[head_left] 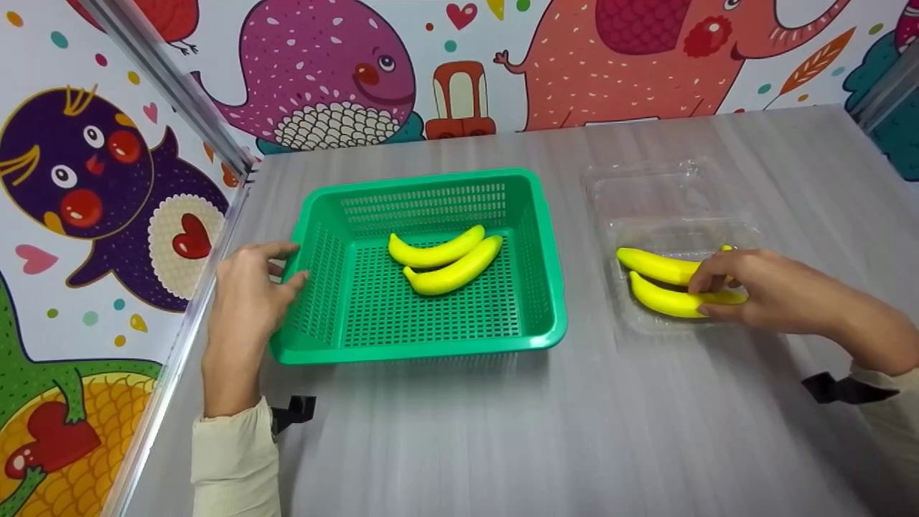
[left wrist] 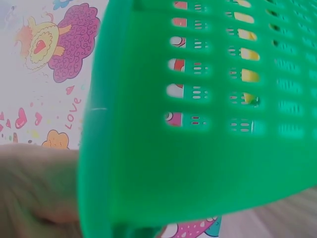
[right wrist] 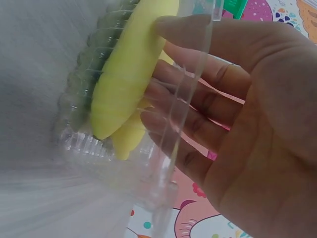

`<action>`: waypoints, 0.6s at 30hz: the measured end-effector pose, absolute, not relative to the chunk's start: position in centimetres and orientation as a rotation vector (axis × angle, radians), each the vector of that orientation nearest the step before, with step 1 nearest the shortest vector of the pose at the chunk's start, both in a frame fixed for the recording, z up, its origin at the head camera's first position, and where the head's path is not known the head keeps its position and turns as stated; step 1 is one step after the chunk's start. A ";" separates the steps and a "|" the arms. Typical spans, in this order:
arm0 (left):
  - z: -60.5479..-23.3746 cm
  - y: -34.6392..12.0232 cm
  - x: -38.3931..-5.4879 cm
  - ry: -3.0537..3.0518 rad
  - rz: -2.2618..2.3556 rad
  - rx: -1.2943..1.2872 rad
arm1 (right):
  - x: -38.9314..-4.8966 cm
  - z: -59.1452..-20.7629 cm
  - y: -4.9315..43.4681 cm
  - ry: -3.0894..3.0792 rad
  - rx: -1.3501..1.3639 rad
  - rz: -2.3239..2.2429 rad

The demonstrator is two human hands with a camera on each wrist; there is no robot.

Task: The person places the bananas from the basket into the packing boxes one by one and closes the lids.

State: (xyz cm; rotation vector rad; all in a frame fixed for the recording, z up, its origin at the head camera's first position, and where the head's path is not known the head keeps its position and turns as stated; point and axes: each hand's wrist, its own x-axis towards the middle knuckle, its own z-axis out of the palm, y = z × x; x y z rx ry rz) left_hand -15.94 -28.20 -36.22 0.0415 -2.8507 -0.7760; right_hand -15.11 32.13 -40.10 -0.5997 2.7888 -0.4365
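Note:
My left hand (head_left: pixel 248 305) holds the left rim of a green plastic basket (head_left: pixel 431 353), thumb and fingers at its edge. Two yellow bananas, one behind the other (head_left: pixel 436 250), lie side by side on the basket's slotted floor. To the right, a clear plastic clamshell box (head_left: pixel 650 324) lies with its lid folded back, holding two more bananas. My right hand (head_left: pixel 772 291) reaches into the box and grips the nearer banana (head_left: pixel 664 298), thumb on the near side. The farther banana (head_left: pixel 653 266) is partly hidden by the fingers. In the right wrist view, the thumb presses the banana (right wrist: pixel 126 74) above the box wall.
The box's lid (head_left: pixel 653 194) lies toward the back of the grey wood-grain table (head_left: pixel 459 438). Cartoon-printed walls (head_left: pixel 330 64) stand behind and on the left, with a metal corner post (head_left: pixel 179 79) between them. Black straps show at both wrists.

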 end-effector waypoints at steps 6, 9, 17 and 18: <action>-36.2 -28.3 -16.0 -2.868 -0.799 0.066 | -14.9 -39.2 31.2 2.802 -0.635 -0.478; -36.2 -28.4 -16.0 -2.871 -0.802 0.066 | -14.6 -38.8 30.6 2.836 -0.692 -0.494; -36.2 -28.5 -16.1 -2.879 -0.847 0.106 | -14.3 -37.9 29.0 2.863 -0.780 -0.571; -36.2 -28.5 -16.1 -2.881 -0.852 0.111 | -14.2 -37.7 28.8 2.867 -0.786 -0.577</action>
